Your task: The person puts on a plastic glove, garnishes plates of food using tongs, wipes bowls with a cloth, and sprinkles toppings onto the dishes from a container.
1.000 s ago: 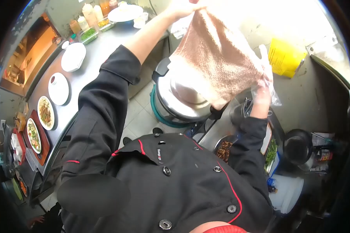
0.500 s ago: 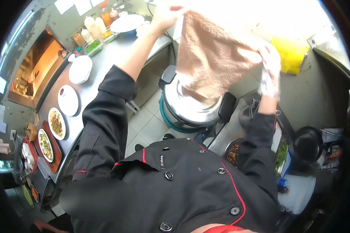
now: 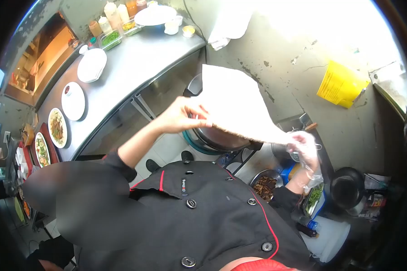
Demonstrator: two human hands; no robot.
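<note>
A towel (image 3: 239, 97) is stretched between my hands, its upper face washed out almost to white and a tan, fuzzy edge along the near side. My left hand (image 3: 183, 118), bare, pinches one corner. The opposite corner is gripped by my right hand (image 3: 304, 150), which wears a clear plastic glove. Below the cloth stands a large round metal cooker (image 3: 219, 139) with a teal base; the towel hides most of its lid. I cannot tell whether the cloth touches it.
On the left, a steel counter (image 3: 135, 67) carries plates of food (image 3: 57, 128), white lidded dishes (image 3: 92, 65) and sauce bottles (image 3: 112, 16). To the right are a bowl of brown pieces (image 3: 264, 184), a tray of greens (image 3: 315, 198) and a black pan (image 3: 347, 186). Another person's sleeve (image 3: 54, 250) shows lower left.
Both hands have come down and nearer my body with the towel. It hung spread out and brown before; now it billows away from me, its bright upper face showing.
</note>
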